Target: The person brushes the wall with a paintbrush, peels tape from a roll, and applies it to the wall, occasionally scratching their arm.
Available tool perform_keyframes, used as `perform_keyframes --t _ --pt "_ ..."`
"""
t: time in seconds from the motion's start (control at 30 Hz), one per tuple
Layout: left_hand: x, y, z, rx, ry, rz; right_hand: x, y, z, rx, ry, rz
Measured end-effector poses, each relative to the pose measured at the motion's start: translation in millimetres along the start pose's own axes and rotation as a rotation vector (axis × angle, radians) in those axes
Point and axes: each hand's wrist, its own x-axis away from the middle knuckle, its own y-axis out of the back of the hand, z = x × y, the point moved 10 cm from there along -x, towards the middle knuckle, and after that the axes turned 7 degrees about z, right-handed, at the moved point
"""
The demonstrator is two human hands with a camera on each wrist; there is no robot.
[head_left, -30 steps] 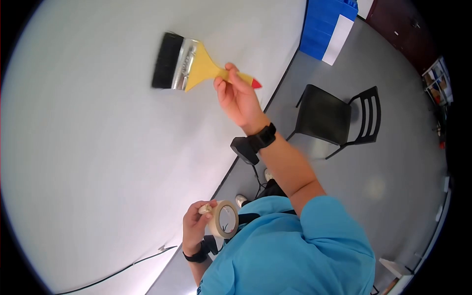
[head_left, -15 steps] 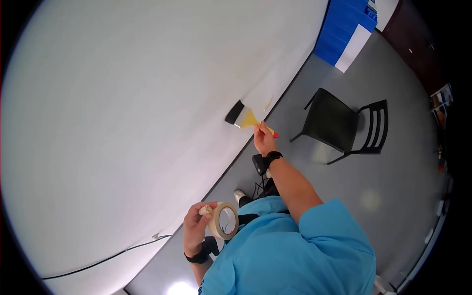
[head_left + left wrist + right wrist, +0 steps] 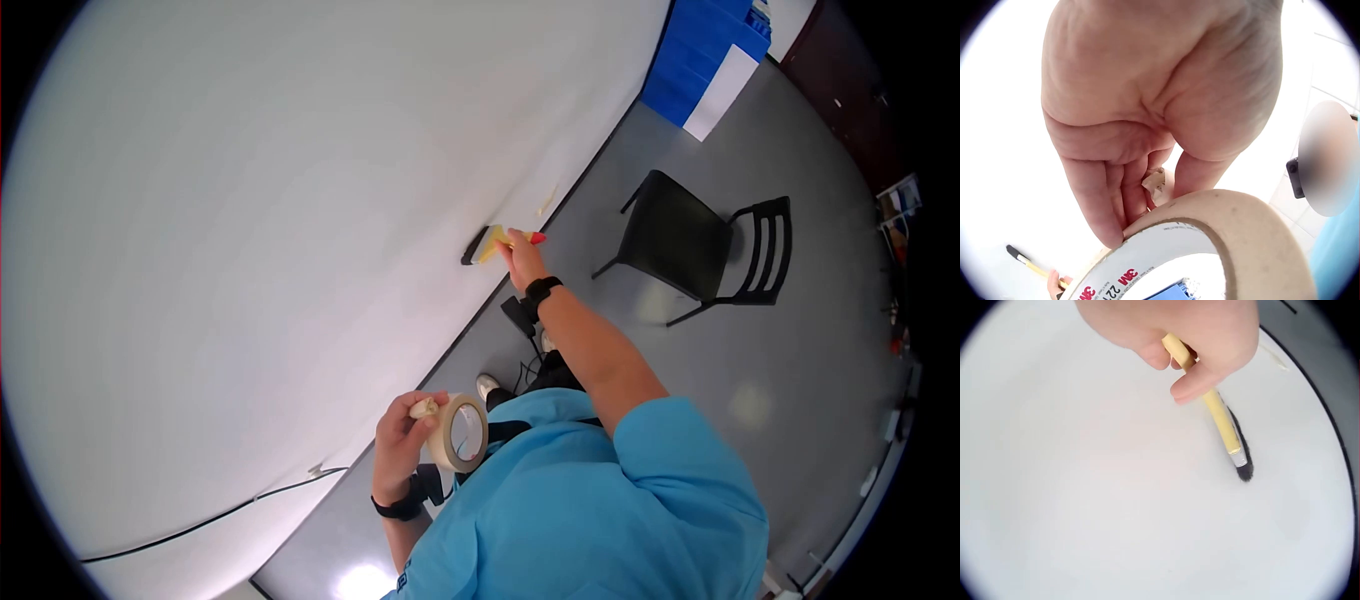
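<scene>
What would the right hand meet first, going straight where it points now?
Likely the plain white wall, with the held yellow-handled, black-bristled paintbrush leading; whether they touch is unclear.

brush: yellow handle, black bristles | tape: beige | shirt: light blue | chair: black

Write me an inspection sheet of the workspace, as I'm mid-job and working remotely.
Surface: white wall; pale streak low, near the dark skirting.
Job's things: black-bristled brush, bristles at the wall, firm contact unconfirmed; tape roll, pale, white inside with red 3M print.
Clutter: crumpled pale scrap between left thumb and fingers; whether joined to the roll is unclear.
Grippers: bare hands; right hand grips the brush's yellow handle, left hand holds the tape roll.
Cables: black cable across the wall; another near the shoes.
Surroundings: black chair, blue panel, grey floor.
</scene>
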Motion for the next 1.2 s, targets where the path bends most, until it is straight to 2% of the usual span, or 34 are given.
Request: perform_keyframes --t 0.1,0.23,0.43,0.5,0.53,0.6,0.63,0.7,0.73,0.8,0.83,0.9,0.93,1.03,1.07,1.13,1.2 --pt "0 1 0 0.019 -0.012 0.022 19 -32 8 0.118 -0.004 0.071" --pt "2 3 2 0.012 -0.031 0.051 52 -60 19 0.111 0.035 0.178" --pt "6 11 6 0.040 -0.023 0.130 143 -144 53 0.087 0.204 0.383" --pt "8 13 7 0.005 -0.016 0.172 182 -180 69 0.011 0.280 0.512" --pt "9 13 8 0.003 -0.019 0.176 199 -191 77 0.010 0.285 0.513" --pt "12 15 10 0.003 -0.036 0.206 233 -224 89 -0.058 0.312 0.672" --pt "14 17 10 0.004 -0.039 0.213 238 -229 89 -0.055 0.319 0.672" --pt "19 23 17 -0.027 0.023 0.213 253 -257 84 -0.190 0.252 0.917" --pt "23 26 18 -0.031 0.022 0.220 251 -259 78 -0.192 0.260 0.916" --pt "29 31 19 -0.042 0.037 0.211 232 -252 55 -0.383 0.120 0.935" --pt "34 34 19 -0.049 0.039 0.216 220 -242 44 -0.389 0.126 0.935" --pt "46 44 22 -0.056 0.044 0.206 189 -214 6 -0.579 -0.012 0.910" --pt "52 50 26 -0.059 0.050 0.208 175 -197 -9 -0.584 -0.010 0.905" --pt "64 65 45 -0.048 0.087 0.176 134 -115 -55 -0.585 -0.036 0.592" --pt "68 69 50 -0.022 0.079 0.161 129 -95 -65 -0.586 -0.040 0.583" --pt "79 77 46 0.005 0.070 0.141 109 -44 -91 -0.586 -0.031 0.417" --pt "88 80 43 0.004 0.057 0.105 88 1 -117 -0.596 -0.054 0.389"
